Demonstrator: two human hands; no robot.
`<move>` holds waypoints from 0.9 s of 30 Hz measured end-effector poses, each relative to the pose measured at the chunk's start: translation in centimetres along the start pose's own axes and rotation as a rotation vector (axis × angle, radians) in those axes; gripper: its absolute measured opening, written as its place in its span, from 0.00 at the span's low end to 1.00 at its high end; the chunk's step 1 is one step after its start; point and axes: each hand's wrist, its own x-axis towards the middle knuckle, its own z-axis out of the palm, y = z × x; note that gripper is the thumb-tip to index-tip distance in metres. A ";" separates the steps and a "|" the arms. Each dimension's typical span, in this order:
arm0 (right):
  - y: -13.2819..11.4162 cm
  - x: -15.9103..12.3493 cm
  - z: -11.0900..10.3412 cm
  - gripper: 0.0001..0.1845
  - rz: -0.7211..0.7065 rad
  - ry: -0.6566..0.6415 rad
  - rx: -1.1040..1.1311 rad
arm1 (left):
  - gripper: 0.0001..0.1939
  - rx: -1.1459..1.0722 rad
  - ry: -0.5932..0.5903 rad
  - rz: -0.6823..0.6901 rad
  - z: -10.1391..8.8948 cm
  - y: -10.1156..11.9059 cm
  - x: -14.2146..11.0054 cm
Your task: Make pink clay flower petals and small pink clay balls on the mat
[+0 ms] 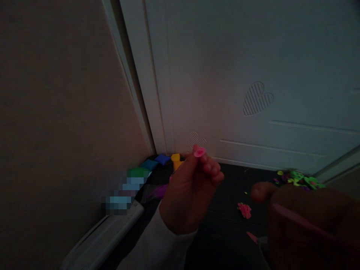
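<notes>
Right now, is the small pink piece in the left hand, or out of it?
In the left hand: the small pink piece is gripped at the top of that hand, above the dark surface.

Location type: domestic room, most likely a home. Primary indicator: a white moulded door, decorated with a large ribbed heart relief and a small ribbed heart relief. A plain wall adjoins the door frame at left. Secondary indicator: a dark surface against the door carries small coloured packets and bright craft pieces. Lighting level: dim.
</notes>
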 end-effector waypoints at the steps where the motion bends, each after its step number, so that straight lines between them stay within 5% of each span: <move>1: 0.0 0.0 -0.1 0.02 -0.001 -0.007 -0.014 | 0.08 -0.002 -0.001 0.001 0.0 0.0 0.0; 7: 0.0 0.1 -1.1 0.04 0.010 -0.099 -0.023 | 0.06 0.012 -0.006 -0.008 -0.1 -0.3 -0.1; 12: 0.1 0.0 0.3 0.04 -0.045 0.081 0.035 | 0.05 0.022 -0.004 -0.009 0.0 -0.2 -0.2; 17: -0.1 0.2 -0.2 0.03 -0.016 -0.016 -0.025 | 0.07 -0.011 -0.009 -0.003 0.1 -0.1 -0.1; 27: 0.0 0.1 0.3 0.05 -0.037 0.074 0.016 | 0.11 0.042 -0.015 0.033 0.4 0.0 -0.2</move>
